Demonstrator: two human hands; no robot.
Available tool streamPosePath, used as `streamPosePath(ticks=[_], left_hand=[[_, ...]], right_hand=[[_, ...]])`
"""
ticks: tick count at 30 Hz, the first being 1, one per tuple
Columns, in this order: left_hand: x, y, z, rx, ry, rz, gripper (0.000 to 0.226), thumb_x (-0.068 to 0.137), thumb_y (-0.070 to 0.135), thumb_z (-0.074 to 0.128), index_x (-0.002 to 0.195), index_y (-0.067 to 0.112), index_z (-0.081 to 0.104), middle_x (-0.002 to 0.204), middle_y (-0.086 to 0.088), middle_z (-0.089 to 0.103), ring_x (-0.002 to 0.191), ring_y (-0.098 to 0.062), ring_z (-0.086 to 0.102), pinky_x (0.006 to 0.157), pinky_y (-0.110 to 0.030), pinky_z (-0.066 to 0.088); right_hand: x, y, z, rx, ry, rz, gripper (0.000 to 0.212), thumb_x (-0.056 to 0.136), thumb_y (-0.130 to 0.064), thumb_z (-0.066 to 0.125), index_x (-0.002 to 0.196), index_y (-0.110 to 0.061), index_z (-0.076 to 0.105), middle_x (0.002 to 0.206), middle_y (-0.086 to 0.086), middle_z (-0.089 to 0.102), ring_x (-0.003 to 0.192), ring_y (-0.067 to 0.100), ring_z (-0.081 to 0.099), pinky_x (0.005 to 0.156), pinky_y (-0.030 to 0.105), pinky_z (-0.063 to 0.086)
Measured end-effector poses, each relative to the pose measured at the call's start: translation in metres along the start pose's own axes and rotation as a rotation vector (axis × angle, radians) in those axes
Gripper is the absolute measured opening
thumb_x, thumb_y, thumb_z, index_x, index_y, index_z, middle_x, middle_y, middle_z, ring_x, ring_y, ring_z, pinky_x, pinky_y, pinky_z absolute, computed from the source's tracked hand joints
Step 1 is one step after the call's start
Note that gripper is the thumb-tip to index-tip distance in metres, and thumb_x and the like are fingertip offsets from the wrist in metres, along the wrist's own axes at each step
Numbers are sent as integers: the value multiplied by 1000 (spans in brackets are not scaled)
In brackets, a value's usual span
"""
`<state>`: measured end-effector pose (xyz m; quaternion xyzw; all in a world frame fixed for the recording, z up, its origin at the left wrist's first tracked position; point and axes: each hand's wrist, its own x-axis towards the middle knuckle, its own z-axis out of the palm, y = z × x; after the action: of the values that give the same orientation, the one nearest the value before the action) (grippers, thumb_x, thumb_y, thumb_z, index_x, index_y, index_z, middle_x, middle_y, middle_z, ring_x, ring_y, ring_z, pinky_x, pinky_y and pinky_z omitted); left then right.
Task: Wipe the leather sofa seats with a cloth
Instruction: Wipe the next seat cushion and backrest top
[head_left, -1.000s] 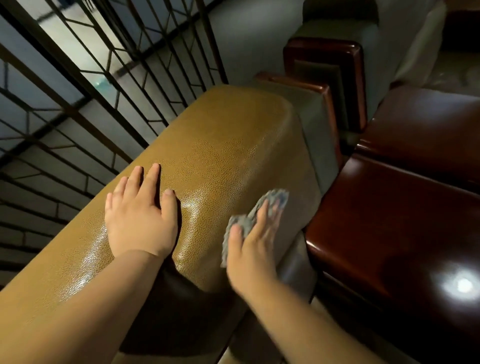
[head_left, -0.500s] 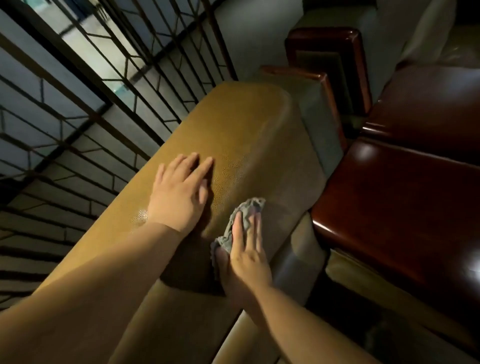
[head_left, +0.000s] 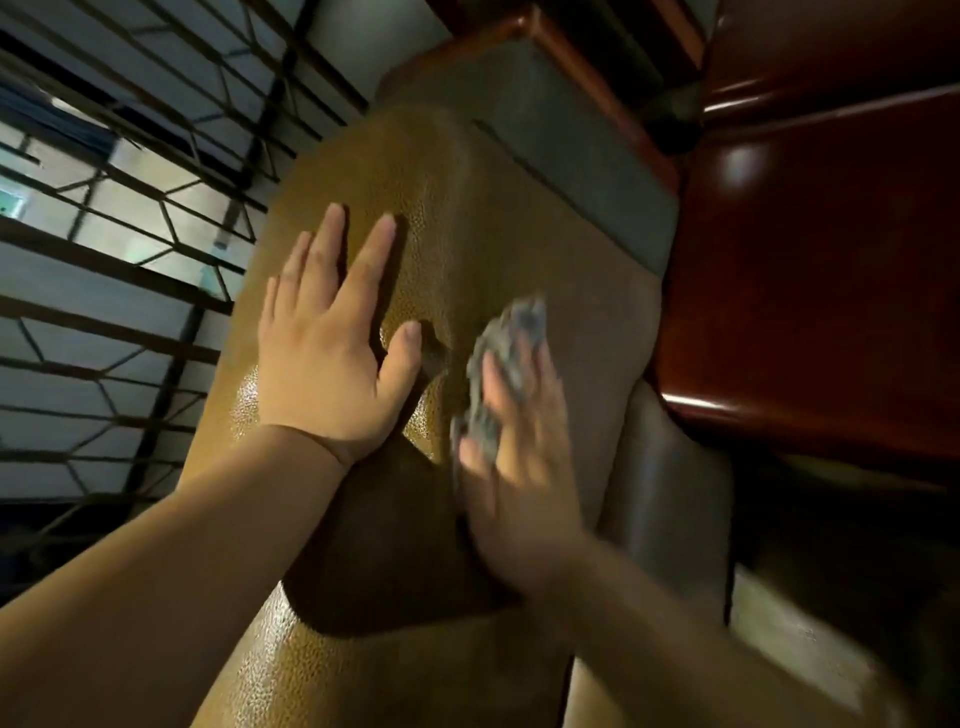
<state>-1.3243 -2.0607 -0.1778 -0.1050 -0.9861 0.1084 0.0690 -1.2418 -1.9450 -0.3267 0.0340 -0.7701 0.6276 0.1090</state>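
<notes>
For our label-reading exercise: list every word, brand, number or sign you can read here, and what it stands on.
None can be read: the sofa, the cloth and the window bars carry no writing. A small green patch beyond the bars is too blurred to tell.

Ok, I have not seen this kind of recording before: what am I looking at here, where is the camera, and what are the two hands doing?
There is no machine, just a person filmed by a wide-angle camera worn on their head, looking down at their own hands. The left hand lies flat, fingers spread, on a tan leather sofa cushion. The right hand presses a grey cloth against the same cushion; it is blurred, so its exact grip is unclear, though the fingers look fairly straight. To the right are dark reddish leather seats, and to the left a metal window grille.
</notes>
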Motion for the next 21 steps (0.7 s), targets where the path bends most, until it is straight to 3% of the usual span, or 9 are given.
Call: streamPosePath(ticks=[3, 6, 8, 10, 13, 17, 19, 21], left_hand=[[-2, 2, 1, -13, 19, 18, 71, 102, 62, 28, 166, 32, 25, 174, -11, 20, 159, -39, 21, 123, -65, 24], [-3, -1, 3, -20, 36, 34, 68, 104, 59, 28, 166, 33, 27, 174, -10, 18, 159, -39, 19, 123, -66, 22], [-3, -3, 5, 9, 65, 84, 63, 105, 56, 29, 165, 33, 31, 175, -9, 16, 160, -40, 15, 122, -69, 20], [-5, -3, 5, 32, 57, 123, 58, 107, 50, 30, 163, 36, 35, 175, -7, 15, 160, -43, 12, 121, -72, 18], [-4, 3, -3, 55, -51, 102, 59, 102, 46, 34, 161, 42, 36, 176, 0, 16, 158, -47, 11, 121, -76, 16], [7, 32, -6, 33, -130, -77, 71, 88, 61, 39, 157, 46, 35, 174, 8, 18, 158, -46, 11, 119, -78, 15], [6, 42, 3, 40, -83, -146, 80, 82, 70, 44, 157, 43, 32, 174, 6, 19, 158, -47, 13, 119, -78, 15], [4, 43, 12, 68, 10, -107, 86, 84, 72, 45, 161, 41, 27, 174, 2, 19, 157, -47, 18, 120, -75, 18]], right_hand=[[-50, -8, -6, 0, -178, -142, 65, 103, -39, 46, 161, -15, 30, 173, 12, 14, 160, 36, 8, 125, 58, 20], [27, 10, -17, -60, -188, -227, 68, 105, -45, 40, 164, -23, 16, 174, 10, 6, 161, 30, -1, 128, 57, 15], [103, 20, -27, -84, -138, -70, 66, 106, -49, 33, 165, -30, 9, 174, 1, 1, 160, 20, -6, 130, 48, 6], [144, 34, -32, -52, -31, 106, 66, 107, -52, 28, 166, -27, 10, 174, -1, 4, 160, 17, -3, 131, 47, 7], [104, 47, -24, 38, 23, 341, 66, 109, -53, 25, 166, -24, 8, 174, 2, 7, 160, 16, 3, 129, 49, 14], [0, 37, -22, -22, -101, 301, 67, 108, -52, 29, 166, -25, 8, 175, -2, 0, 159, 11, -9, 131, 45, 5], [24, 59, -28, -21, -142, 327, 68, 107, -54, 32, 165, -32, 3, 174, -7, -7, 158, 9, -15, 130, 38, -2], [80, 101, -26, -80, -103, 399, 70, 106, -59, 23, 165, -29, 0, 174, -2, -6, 159, 15, -12, 130, 40, -3]])
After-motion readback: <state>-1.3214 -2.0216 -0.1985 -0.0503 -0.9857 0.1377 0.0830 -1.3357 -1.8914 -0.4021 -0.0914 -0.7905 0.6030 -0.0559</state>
